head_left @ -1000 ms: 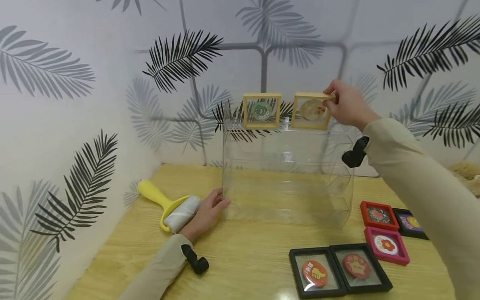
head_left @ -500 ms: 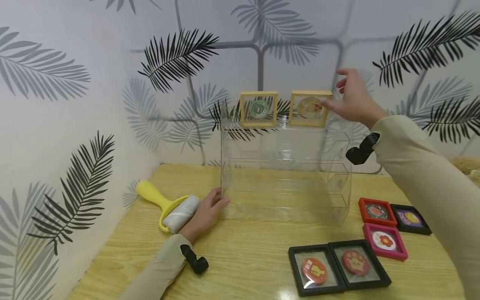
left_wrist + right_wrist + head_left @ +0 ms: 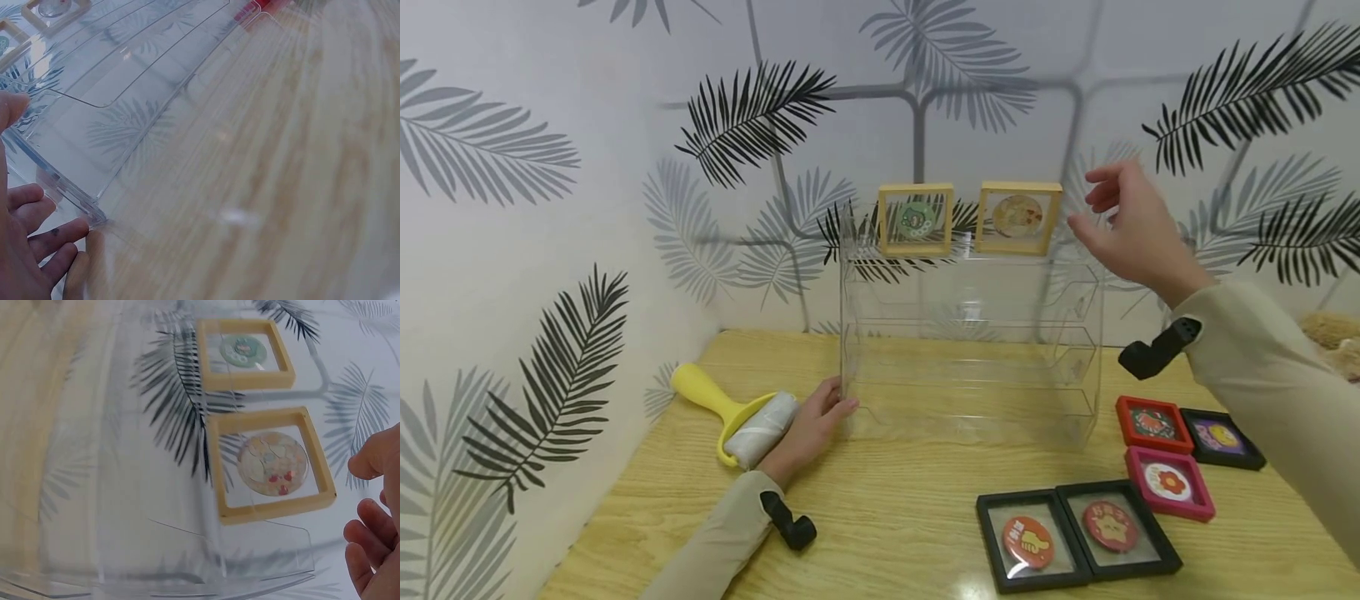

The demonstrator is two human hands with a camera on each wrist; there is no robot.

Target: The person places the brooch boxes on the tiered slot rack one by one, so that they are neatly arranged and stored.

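Observation:
A clear acrylic tiered display rack stands on the table. Two yellow-framed badges sit upright on its top tier: the green badge frame at left, the beige badge frame at right. My left hand rests against the rack's lower left side. In the left wrist view its fingertips touch the rack's bottom corner, fingers fairly straight. My right hand hovers to the right of the beige badge frame, apart from it, holding nothing. The right wrist view shows its fingers loosely bent beside that frame.
A yellow-handled lint roller lies left of my left hand. At the front right lie two large black frames with red badges. Behind them are a red frame, a pink frame and a small black frame.
My right hand has let go of the beige badge frame and drawn away to the right. The frame stays on the top tier. My left hand stays at the rack's side.

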